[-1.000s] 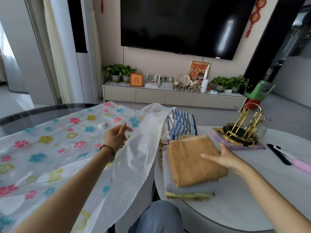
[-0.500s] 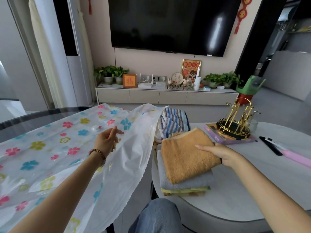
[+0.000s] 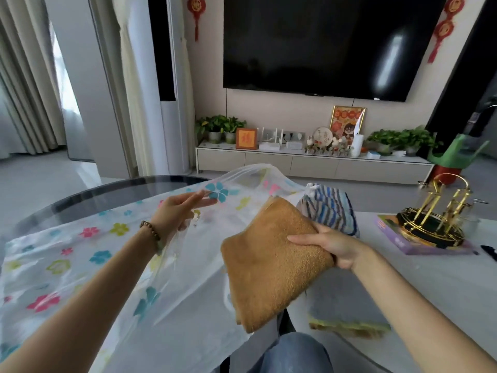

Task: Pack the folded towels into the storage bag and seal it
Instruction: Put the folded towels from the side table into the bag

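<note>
A clear storage bag point(image 3: 88, 254) printed with coloured flowers lies across the dark glass table on the left. My left hand point(image 3: 178, 215) pinches its upper layer and lifts the bag's mouth. My right hand point(image 3: 332, 244) grips a folded tan towel point(image 3: 269, 262) by its right edge and holds it in the air at the bag's opening. A grey towel point(image 3: 333, 300) over a yellow-green one point(image 3: 349, 325) stays on the white table below. A blue-striped towel point(image 3: 329, 211) sits behind the tan one.
A gold wire rack point(image 3: 435, 219) stands on a purple book point(image 3: 403, 243) at the right of the white table point(image 3: 435, 286). A dark object point(image 3: 489, 251) lies at the right edge. My knee in jeans point(image 3: 293, 354) is below, between the two tables.
My right hand has closed on the tan towel, lifted it off the stack and carried it left toward the bag. My left hand has raised the bag's upper layer.
</note>
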Motion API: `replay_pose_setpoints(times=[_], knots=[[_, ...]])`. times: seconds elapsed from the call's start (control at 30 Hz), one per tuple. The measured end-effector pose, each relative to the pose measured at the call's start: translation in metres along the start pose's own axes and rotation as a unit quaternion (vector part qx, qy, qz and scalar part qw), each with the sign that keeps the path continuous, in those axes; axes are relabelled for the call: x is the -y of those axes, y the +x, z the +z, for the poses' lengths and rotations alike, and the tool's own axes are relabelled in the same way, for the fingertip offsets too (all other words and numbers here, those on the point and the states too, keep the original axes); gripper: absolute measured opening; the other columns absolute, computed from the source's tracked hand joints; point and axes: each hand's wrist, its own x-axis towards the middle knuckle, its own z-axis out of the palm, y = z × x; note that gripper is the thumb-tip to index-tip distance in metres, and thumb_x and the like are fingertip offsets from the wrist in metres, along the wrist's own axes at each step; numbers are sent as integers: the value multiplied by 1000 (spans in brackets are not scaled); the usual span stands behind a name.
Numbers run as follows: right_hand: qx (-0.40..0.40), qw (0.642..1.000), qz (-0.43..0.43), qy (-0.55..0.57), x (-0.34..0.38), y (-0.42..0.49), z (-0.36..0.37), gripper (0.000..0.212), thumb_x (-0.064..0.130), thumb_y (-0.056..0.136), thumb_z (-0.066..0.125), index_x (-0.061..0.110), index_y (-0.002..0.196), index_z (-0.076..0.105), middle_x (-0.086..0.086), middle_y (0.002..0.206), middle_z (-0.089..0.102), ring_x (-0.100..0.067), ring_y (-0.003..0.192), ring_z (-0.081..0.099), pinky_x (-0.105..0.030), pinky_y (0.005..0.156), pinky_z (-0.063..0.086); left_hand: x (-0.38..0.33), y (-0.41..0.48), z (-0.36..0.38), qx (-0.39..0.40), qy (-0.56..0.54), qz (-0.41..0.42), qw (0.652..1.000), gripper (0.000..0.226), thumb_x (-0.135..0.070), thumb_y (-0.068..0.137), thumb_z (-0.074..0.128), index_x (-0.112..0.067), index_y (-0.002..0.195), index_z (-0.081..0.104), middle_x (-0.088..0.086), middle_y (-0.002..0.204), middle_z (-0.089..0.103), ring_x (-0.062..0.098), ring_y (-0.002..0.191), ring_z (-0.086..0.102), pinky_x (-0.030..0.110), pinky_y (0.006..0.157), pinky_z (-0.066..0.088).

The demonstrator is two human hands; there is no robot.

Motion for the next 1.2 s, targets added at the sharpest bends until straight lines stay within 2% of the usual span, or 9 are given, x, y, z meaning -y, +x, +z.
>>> replay_pose_setpoints(times=[0.23,0.33,0.47,0.6,0.7,0.97,1.0,1.03,1.2], knots=[[-68,996,-46,39,-30,80,100,65,17,80,74,33,132,39,3,114,60,-15,97,62,-29,73,55,-22,-20,-39,3,-59,-25,998,31,-41,84,56,-20,103,67,-7,98,75,3,44,32,11,41,32],[-163,984,-36,-60,-55,98,124,86,18,83,71,23,149,17,-7,144,42,-25,124,48,-33,95,45,-23,-25,-44,10,-79,-34,996,27,-38,86,55,-19,100,68,-7,96,75,4,45,30,11,40,30],[-186,852,-160,-462,-99,98,134,81,44,85,62,35,149,14,-7,159,2,-22,147,3,-40,117,17,-21,-27,-45,24,-91,-40,995,27,-39,84,56,-20,99,69,-4,101,74,4,45,29,11,38,30],[22,796,-182,-576,-138,94,129,58,76,82,31,54,135,36,22,152,-22,-23,142,-27,-53,116,-7,-21,-26,-46,40,-100,-36,994,26,-39,86,55,-21,98,69,-5,101,74,2,43,30,10,37,30],[30,742,-123,-658,-152,98,114,74,82,76,10,52,140,29,25,145,-37,-28,137,-38,-56,114,-9,-21,-25,-47,47,-98,-48,993,25,-38,88,54,-22,99,69,-6,103,74,2,44,32,10,38,30],[-39,775,-54,-628,-112,189,119,46,57,95,27,50,140,32,12,160,-13,-37,145,-18,-51,115,8,-30,-32,-42,89,-121,-53,987,34,-41,77,57,-19,101,68,-7,105,73,-7,39,37,8,35,37],[-52,774,-46,-629,-105,202,118,44,54,96,27,48,140,34,10,161,-12,-37,145,-16,-50,116,9,-31,-32,-42,91,-123,-49,987,35,-40,76,56,-18,101,68,-7,104,73,-5,58,65,9,38,42],[-65,777,-36,-625,-98,214,116,43,51,97,28,46,139,36,8,161,-12,-38,145,-16,-49,116,9,-31,-32,-42,90,-126,-47,987,35,-40,76,56,-17,101,68,-6,104,73,-5,81,32,1,51,43],[-88,817,0,-570,-79,230,120,42,48,98,28,41,136,43,0,161,-15,-39,145,-18,-47,117,3,-20,-26,-39,80,-142,-39,986,32,-41,79,57,-20,98,71,-1,110,72,-6,39,43,7,37,35]])
